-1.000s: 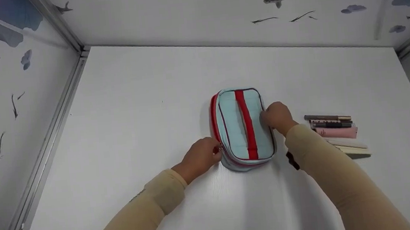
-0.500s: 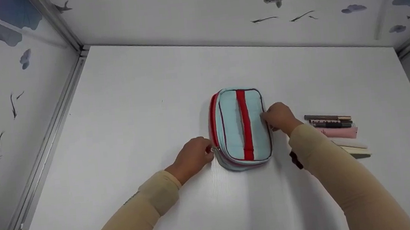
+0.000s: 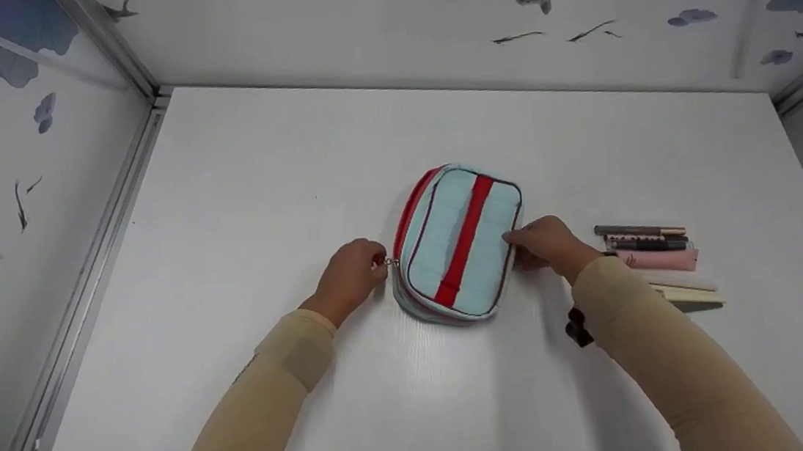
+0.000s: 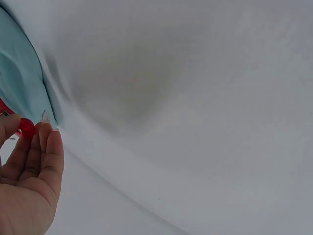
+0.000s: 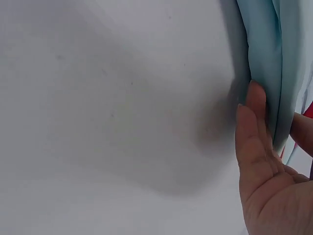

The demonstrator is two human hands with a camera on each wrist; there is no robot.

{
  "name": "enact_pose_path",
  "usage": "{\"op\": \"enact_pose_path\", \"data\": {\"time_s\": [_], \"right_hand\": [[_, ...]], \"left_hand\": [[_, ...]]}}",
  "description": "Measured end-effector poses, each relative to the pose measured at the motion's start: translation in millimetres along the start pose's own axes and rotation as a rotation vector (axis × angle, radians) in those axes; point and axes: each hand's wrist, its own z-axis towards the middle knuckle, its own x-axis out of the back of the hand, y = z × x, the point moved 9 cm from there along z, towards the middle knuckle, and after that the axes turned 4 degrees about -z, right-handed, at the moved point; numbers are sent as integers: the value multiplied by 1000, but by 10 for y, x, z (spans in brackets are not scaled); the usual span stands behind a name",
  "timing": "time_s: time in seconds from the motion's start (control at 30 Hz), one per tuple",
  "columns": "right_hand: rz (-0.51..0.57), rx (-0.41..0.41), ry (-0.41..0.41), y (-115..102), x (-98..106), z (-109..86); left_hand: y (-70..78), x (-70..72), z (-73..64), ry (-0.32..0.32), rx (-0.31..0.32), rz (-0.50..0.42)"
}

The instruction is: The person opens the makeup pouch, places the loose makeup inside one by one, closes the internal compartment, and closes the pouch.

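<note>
A light-blue zip bag with red trim and a red strap handle lies tilted on the white table. My left hand is at the bag's left side and pinches a zipper pull with a red bead between thumb and fingers. The bag's pale blue fabric shows beside that hand in the left wrist view. My right hand grips the bag's right side, thumb on top and fingers along the side wall. The bag's inside is hidden.
Right of the bag lies a row of slim items: a brown pen-like stick, a black one, a pink tube and pale flat pieces. My right sleeve partly covers them. Printed wall panels border the table.
My left hand has moved left and upward with the zipper pull. The bag has turned clockwise, its near end shifting left, while my right hand keeps its grip on the side.
</note>
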Motion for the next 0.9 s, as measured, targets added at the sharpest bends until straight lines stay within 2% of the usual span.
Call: {"op": "enact_pose_path", "data": {"time_s": [0.17, 0.4, 0.73, 0.9], "right_hand": [[108, -63, 25, -15, -55, 32], [187, -82, 118, -98, -25, 43], [185, -77, 249, -145, 69, -23], [202, -64, 288, -124, 97, -39]], "left_hand": [[-50, 32, 45, 6, 37, -1], [1, 7, -8, 5, 62, -39], [185, -61, -138, 17, -49, -99], [268, -165, -232, -7, -53, -104]]}}
